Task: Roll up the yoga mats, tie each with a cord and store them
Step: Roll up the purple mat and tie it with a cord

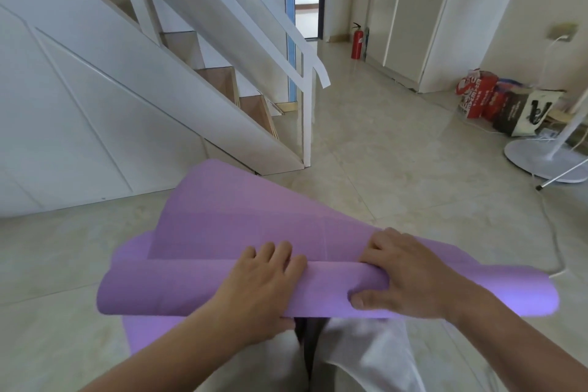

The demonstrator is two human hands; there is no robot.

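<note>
My left hand and right hand grip the rolled end of the purple yoga mat before my lap; it looks light, soft, springy, so I hold mid-roll, firmly.

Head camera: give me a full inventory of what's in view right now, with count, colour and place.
yoga mat: one, purple, in front of the person, near end rolled
staircase: one, white with wooden treads, left
cabinets: tall, cream, far right; count unclear
fire extinguisher: one, red, beside the cabinets
bags: several, red, black and white, by the right wall
stand: one, white, round base, right edge
cable: one, white, on the floor at right
left hand: grips the mat's rolled end, near the middle
right hand: grips the rolled end, thumb on its near side
</note>
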